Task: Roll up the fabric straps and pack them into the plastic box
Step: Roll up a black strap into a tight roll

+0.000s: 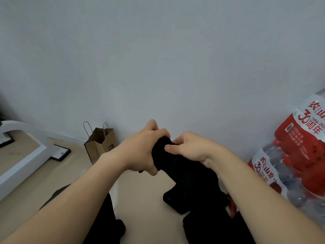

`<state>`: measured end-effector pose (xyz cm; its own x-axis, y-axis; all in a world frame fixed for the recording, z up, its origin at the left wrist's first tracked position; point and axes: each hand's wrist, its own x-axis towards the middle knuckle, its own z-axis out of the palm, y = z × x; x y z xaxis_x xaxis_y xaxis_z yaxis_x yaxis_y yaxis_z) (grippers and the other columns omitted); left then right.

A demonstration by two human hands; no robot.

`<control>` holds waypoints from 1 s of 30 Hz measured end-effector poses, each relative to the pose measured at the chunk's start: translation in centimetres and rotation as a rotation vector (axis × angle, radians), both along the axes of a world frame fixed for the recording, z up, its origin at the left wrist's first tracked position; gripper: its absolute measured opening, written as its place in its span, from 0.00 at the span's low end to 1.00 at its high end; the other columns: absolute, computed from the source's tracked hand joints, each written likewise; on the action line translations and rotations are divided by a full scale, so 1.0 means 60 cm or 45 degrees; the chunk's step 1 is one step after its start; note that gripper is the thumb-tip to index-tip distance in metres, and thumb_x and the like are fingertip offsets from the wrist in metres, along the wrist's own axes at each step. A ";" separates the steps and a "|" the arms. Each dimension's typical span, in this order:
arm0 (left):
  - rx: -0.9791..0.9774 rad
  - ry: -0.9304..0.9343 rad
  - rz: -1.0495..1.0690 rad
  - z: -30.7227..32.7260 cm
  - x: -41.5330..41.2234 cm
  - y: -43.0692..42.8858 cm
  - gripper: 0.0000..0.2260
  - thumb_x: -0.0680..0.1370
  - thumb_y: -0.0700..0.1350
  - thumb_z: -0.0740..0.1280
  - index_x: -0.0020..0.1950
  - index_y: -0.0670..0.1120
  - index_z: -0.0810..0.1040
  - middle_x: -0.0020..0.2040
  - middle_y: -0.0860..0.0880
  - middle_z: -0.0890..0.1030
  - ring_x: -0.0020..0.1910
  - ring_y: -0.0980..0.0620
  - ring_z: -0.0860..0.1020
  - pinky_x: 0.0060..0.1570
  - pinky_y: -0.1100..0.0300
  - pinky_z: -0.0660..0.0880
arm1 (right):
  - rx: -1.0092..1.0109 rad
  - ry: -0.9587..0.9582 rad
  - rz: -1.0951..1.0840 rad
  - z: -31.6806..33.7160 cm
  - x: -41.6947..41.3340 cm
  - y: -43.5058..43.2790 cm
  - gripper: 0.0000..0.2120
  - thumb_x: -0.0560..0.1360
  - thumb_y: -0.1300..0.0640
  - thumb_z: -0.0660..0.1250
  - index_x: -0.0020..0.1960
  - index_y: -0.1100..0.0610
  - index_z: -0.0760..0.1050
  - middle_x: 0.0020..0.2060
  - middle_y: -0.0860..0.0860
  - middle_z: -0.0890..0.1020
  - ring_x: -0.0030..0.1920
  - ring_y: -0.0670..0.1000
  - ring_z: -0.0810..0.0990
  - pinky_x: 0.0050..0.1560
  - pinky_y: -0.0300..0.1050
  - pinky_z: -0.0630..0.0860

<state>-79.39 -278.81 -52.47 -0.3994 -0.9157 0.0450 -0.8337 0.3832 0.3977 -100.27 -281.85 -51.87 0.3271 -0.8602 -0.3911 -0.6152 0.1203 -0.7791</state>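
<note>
1. Head view: black fabric strap, held up between both hands, tail hanging down.
2. Left hand: fingers curled round strap's rolled end.
3. Right hand: thumb and fingers pinching strap.
4. Brown paper bag by wall; contents hidden.
5. Plastic-wrapped pack, right: red-capped bottles inside.

My left grip and right grip met on the strap, held above the floor before me. Behind them to the left, a paper bag stood against the wall. A bottle pack lay at my right and a frame at my far left.
</note>
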 end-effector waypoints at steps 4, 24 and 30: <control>-0.032 -0.025 -0.065 -0.005 -0.004 -0.001 0.40 0.58 0.43 0.80 0.65 0.65 0.71 0.60 0.59 0.62 0.51 0.54 0.74 0.41 0.53 0.79 | 0.018 -0.071 -0.066 -0.006 0.008 0.007 0.24 0.75 0.35 0.78 0.48 0.58 0.87 0.38 0.52 0.90 0.36 0.49 0.89 0.36 0.42 0.81; 0.281 1.356 0.137 0.021 0.003 -0.005 0.19 0.81 0.49 0.76 0.71 0.60 0.78 0.57 0.51 0.87 0.51 0.49 0.88 0.42 0.58 0.82 | -0.054 -0.787 -0.191 0.033 0.018 0.011 0.16 0.82 0.45 0.74 0.66 0.50 0.82 0.52 0.57 0.90 0.51 0.60 0.91 0.46 0.51 0.86; 0.071 1.246 0.296 0.015 0.015 -0.013 0.24 0.82 0.39 0.73 0.70 0.61 0.70 0.53 0.53 0.85 0.51 0.49 0.87 0.49 0.52 0.87 | 0.053 -0.774 -0.206 0.029 0.011 0.005 0.25 0.80 0.63 0.75 0.70 0.42 0.73 0.50 0.57 0.90 0.51 0.56 0.90 0.52 0.52 0.85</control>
